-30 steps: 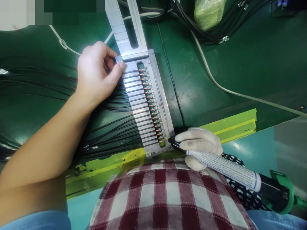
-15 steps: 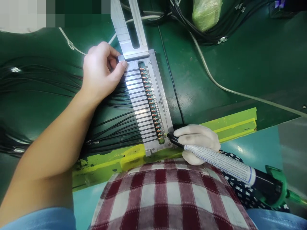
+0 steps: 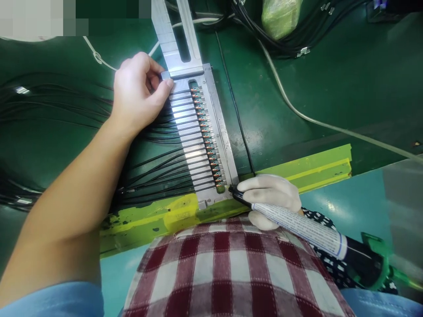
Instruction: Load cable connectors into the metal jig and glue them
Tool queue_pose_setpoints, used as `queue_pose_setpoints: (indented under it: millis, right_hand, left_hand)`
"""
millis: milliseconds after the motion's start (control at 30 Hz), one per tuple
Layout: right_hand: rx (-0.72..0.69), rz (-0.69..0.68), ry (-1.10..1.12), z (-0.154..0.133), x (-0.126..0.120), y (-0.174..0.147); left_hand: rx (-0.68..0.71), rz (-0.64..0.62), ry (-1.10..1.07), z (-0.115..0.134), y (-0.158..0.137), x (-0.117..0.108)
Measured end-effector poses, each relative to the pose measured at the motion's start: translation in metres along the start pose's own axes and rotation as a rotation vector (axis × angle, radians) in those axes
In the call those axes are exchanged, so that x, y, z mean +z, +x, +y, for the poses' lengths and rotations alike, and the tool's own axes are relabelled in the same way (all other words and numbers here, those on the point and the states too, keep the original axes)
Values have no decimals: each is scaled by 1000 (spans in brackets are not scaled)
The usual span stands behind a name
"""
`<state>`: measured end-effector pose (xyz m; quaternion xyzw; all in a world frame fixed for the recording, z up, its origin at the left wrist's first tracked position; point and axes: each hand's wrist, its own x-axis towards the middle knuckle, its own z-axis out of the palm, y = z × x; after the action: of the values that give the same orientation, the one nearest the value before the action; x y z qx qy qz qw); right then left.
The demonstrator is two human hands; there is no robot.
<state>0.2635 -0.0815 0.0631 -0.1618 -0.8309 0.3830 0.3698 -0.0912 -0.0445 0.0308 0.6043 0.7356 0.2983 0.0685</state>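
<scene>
A long metal fixture point(image 3: 188, 152) lies on the green bench, with a row of small circuit boards point(image 3: 207, 130) along its slot. Thin black cables point(image 3: 158, 160) run from the boards to the left. My bare left hand point(image 3: 140, 94) pinches the fixture's far left corner between thumb and fingers. In my white-gloved right hand point(image 3: 272, 193) is a dispensing syringe point(image 3: 297, 224) with a printed label, black nozzle and green end fitting. Its tip is beside the near end of the row, close to the fixture's right edge; whether it touches cannot be made out.
Yellow tape point(image 3: 317, 169) lines the bench's front edge. A pale cable point(image 3: 291, 105) and a thin black one point(image 3: 233, 97) cross the bench at right. Behind them are a wrapped yellow-green bundle point(image 3: 280, 17) and coiled black cables point(image 3: 261, 33).
The view has shifted slightly. The syringe tip has moved a little toward the fixture's near right corner, away from the last board. My left hand keeps its hold on the fixture.
</scene>
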Motion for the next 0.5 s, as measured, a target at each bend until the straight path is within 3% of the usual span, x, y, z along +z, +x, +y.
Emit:
queue_pose_setpoints:
  millis: [300, 500]
  right_hand:
    - [-38, 66, -26, 7, 6, -5]
    - [4, 30, -2, 2, 2, -5]
  left_hand:
    - [-1, -7, 12, 1, 0, 0]
    - [-10, -12, 22, 1, 0, 0]
